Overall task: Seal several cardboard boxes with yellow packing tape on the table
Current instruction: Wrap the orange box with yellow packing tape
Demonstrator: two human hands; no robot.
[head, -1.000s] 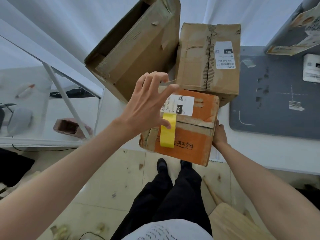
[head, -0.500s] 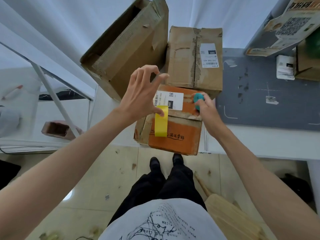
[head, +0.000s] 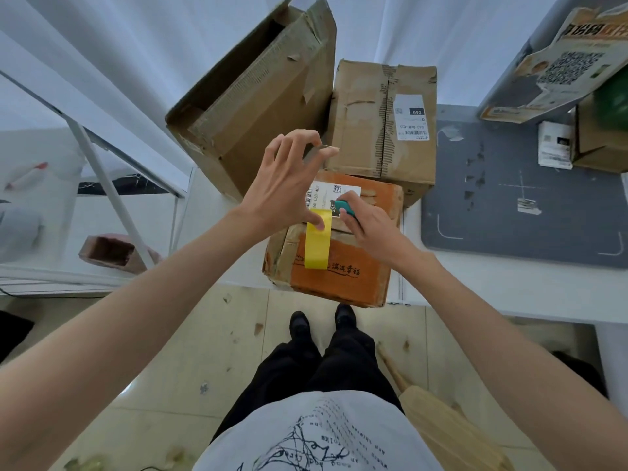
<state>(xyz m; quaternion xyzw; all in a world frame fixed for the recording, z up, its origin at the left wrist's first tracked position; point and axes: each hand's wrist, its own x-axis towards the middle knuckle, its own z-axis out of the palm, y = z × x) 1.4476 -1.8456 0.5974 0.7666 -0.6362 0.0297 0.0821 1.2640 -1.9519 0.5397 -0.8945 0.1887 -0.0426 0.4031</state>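
Looking down at the white table (head: 509, 290), the biggest thing is the tall brown cardboard box (head: 258, 107) at the back left, tilted over with its flaps open. Right beside it sits a medium brown box (head: 367, 120), closed, with a white shipping label (head: 412, 117) that reads "060" in a black block, plus a barcode and something like "060-04B-A05" seen upside down. A grey cutting mat (head: 530, 198) covers the table's right part, with a printed carton (head: 557, 62) carrying a big QR code above it.

Up front, hanging over the table edge, is the orange box (head: 343, 277), pretty beat up, with a line of Chinese characters across its front face. Its own white label (head: 331, 195) shows a barcode, a small QR code and "060" again. A strip of yellow tape (head: 317, 244) runs from the top down over the front face.

The left hand (head: 289, 185) has its thumb pressing the upper end of that strip, while its fingers are spread and arched, pinching a thin clear piece at the tips; can't tell what it is. The right hand (head: 368, 226) grips a small teal cutter (head: 347, 208), fingers curled round it, right next to the tape on top of the box.
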